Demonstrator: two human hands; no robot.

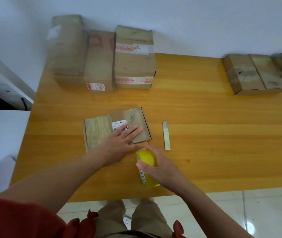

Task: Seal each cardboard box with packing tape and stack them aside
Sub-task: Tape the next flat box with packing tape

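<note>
My left hand (121,141) lies flat, fingers straight, pressing the top of the flat box (99,130) at the centre of the table (205,134). At 5 o'clock from the box, my right hand (160,169) grips the yellow tape roll (146,158), just off the box's near corner. A cutter (166,136) lies at 3 o'clock, close beside the box. A row of three boxes (99,66) stands at 11 o'clock. Another box (250,74) sits at 2 o'clock, perhaps open, though it is too blurred to be sure.
</note>
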